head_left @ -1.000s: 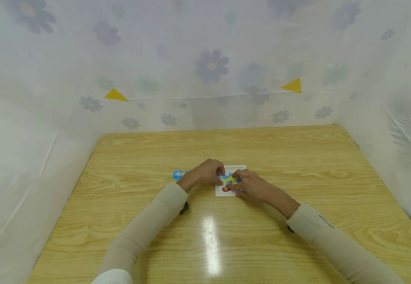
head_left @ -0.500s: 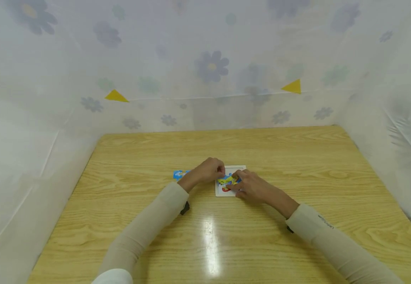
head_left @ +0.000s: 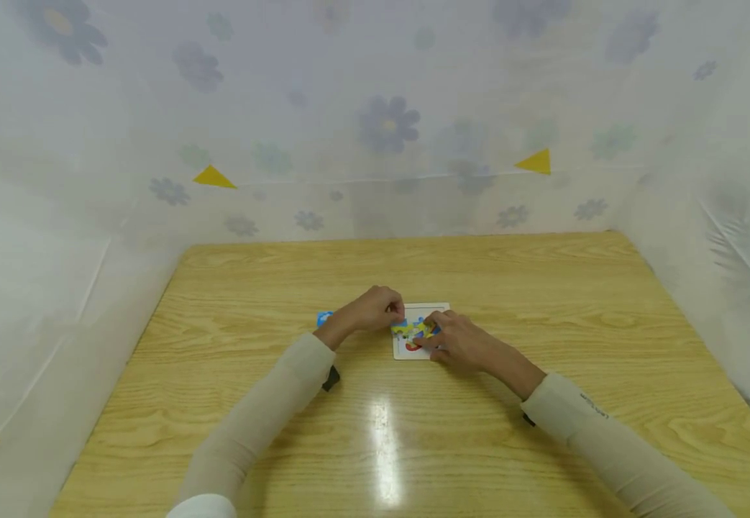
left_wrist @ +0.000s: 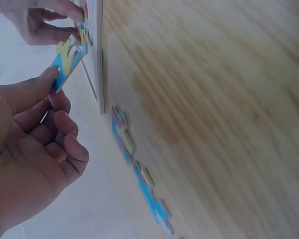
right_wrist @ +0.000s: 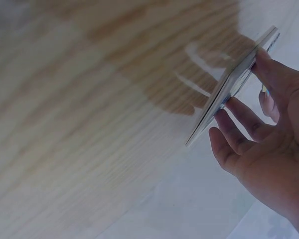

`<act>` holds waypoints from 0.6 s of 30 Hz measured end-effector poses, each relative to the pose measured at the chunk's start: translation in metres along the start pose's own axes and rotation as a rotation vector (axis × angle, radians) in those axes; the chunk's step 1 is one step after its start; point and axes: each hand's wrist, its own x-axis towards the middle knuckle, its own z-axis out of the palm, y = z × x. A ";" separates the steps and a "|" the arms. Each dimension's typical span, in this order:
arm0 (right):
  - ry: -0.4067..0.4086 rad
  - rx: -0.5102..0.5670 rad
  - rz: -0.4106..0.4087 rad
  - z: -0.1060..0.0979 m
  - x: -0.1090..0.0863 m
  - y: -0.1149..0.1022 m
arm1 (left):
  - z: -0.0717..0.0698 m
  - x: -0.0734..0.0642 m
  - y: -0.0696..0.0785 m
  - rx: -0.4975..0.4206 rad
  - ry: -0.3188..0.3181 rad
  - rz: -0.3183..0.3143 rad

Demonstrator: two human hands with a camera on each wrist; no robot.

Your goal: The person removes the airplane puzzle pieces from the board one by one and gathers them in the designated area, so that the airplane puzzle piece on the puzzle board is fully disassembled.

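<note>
My left hand (head_left: 375, 309) pinches a blue-and-yellow jigsaw piece (left_wrist: 67, 59) between thumb and fingertips. It holds the piece tilted at the left side of a white puzzle board (head_left: 438, 307). Several coloured pieces lie on the board, one with a red part (head_left: 411, 347). My right hand (head_left: 468, 342) rests on the board's right part, fingers spread over the pieces and partly hiding them. In the right wrist view, its thumb and fingertips touch the board's face (right_wrist: 234, 82).
Loose blue puzzle pieces (head_left: 324, 318) lie on the wooden table (head_left: 271, 288) left of the board, partly covered by my left forearm. In the left wrist view, more of these pieces (left_wrist: 150, 194) stretch in a row. Flowered white sheeting (head_left: 387, 208) surrounds the table.
My left hand has drawn slightly to the left with the puzzle piece, uncovering more of the board's left side. The right hand has hardly moved.
</note>
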 end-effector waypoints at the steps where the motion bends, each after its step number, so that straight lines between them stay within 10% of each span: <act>1: 0.004 -0.005 -0.004 0.000 0.000 0.000 | -0.001 -0.002 -0.001 -0.011 -0.007 -0.002; 18: -0.004 0.022 -0.005 -0.002 0.000 -0.002 | -0.017 -0.033 -0.015 -0.035 -0.005 -0.027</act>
